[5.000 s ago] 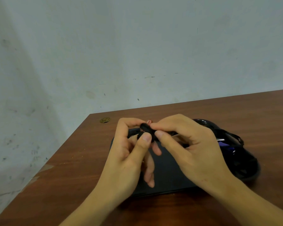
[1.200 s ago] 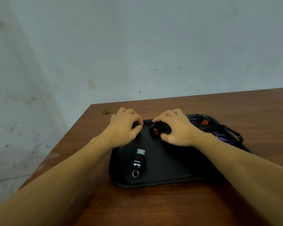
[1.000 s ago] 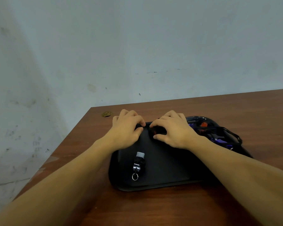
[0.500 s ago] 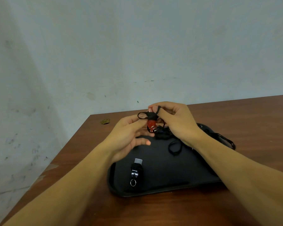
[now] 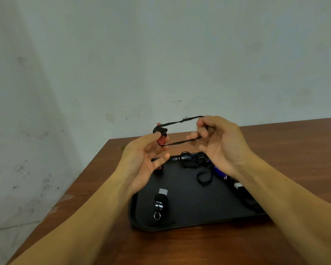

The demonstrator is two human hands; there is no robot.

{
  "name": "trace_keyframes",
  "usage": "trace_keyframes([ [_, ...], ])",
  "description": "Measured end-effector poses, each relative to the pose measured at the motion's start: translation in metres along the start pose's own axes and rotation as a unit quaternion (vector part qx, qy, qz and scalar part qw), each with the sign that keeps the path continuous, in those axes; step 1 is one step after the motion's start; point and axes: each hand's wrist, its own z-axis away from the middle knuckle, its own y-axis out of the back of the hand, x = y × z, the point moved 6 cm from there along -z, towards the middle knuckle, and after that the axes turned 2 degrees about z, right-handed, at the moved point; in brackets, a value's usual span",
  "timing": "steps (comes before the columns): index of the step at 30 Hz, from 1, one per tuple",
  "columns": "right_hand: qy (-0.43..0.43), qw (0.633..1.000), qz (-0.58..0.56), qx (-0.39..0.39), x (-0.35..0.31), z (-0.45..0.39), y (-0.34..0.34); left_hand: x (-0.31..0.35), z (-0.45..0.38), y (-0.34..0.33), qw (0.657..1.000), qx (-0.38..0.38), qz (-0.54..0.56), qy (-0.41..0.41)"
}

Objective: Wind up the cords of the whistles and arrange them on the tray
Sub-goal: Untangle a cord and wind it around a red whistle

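Note:
My left hand (image 5: 141, 159) pinches a red whistle (image 5: 162, 139) in the air above the black tray (image 5: 189, 222). Its black cord (image 5: 182, 120) stretches as a loop to my right hand (image 5: 220, 142), which grips the far end. A wound whistle with a white mouthpiece and metal ring (image 5: 160, 201) lies at the tray's front left. Several unwound whistles with tangled black cords (image 5: 197, 163) lie at the tray's back right, one of them purple (image 5: 219, 172), partly hidden by my right forearm.
The tray sits on a brown wooden table (image 5: 294, 150) near its left edge. A grey wall rises just behind the table. A small round mark (image 5: 122, 147) sits on the table beyond the tray's back left corner.
Both hands rose from the tray with the red whistle. My right hand has pulled its cord out to the right, so the cord now spans between the hands as a loop.

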Motion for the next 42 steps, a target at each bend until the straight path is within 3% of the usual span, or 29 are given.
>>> trace_keyframes([
  [2,-0.026,0.998,-0.047,-0.025,0.001,0.005,-0.005,0.005,0.001,-0.004,0.999,-0.011,0.037,-0.011],
  [4,-0.031,0.999,-0.019,-0.026,0.002,0.006,-0.004,0.01,0.004,-0.01,0.998,-0.044,0.037,-0.025],
  [6,-0.003,0.998,0.062,-0.022,-0.003,0.004,-0.003,0.013,0.005,-0.012,0.996,-0.066,-0.035,-0.041],
  [9,0.082,0.976,0.187,-0.075,-0.022,0.006,-0.012,0.014,0.007,-0.008,0.983,-0.036,-0.166,-0.066],
  [13,0.173,0.873,0.442,-0.116,-0.041,0.013,-0.024,0.018,0.01,-0.003,0.986,-0.003,-0.148,-0.072],
  [16,0.112,0.809,0.566,-0.112,-0.033,0.009,-0.019,0.021,0.014,-0.006,0.978,-0.044,-0.187,-0.084],
  [19,0.018,0.734,0.654,-0.182,-0.014,0.012,-0.019,0.019,0.019,-0.012,0.967,-0.113,-0.219,-0.064],
  [21,0.029,0.714,0.67,-0.2,-0.013,0.014,-0.025,0.017,0.024,-0.015,0.97,-0.156,-0.186,-0.031],
  [25,0.104,0.796,0.568,-0.178,-0.024,0.008,-0.023,0.018,0.037,-0.024,0.971,-0.193,-0.137,-0.023],
  [28,0.098,0.84,0.493,-0.203,-0.015,0.004,-0.019,0.025,0.046,-0.035,0.975,-0.193,-0.099,-0.053],
  [30,0.065,0.876,0.429,-0.209,-0.004,-0.001,-0.013,0.029,0.055,-0.046,0.96,-0.217,-0.149,-0.094],
  [32,0.033,0.896,0.395,-0.201,-0.002,-0.007,-0.006,0.032,0.063,-0.053,0.913,-0.221,-0.296,-0.172],
  [33,0.017,0.891,0.409,-0.196,-0.004,-0.009,-0.004,0.033,0.064,-0.054,0.859,-0.204,-0.411,-0.225],
  [35,-0.009,0.85,0.49,-0.192,-0.01,-0.015,-0.004,0.024,0.06,-0.05,0.721,-0.165,-0.605,-0.294],
  [36,-0.008,0.82,0.539,-0.19,-0.013,-0.018,-0.006,0.017,0.055,-0.046,0.683,-0.151,-0.648,-0.301],
  [37,0.005,0.79,0.585,-0.186,-0.016,-0.021,-0.011,0.01,0.049,-0.043,0.669,-0.141,-0.668,-0.295],
  [39,0.042,0.726,0.661,-0.186,-0.017,-0.022,-0.031,-0.006,0.038,-0.038,0.681,-0.114,-0.674,-0.262],
  [42,0.12,0.596,0.775,-0.175,-0.006,-0.01,-0.06,-0.02,0.016,-0.027,0.768,-0.065,-0.616,-0.16],
])
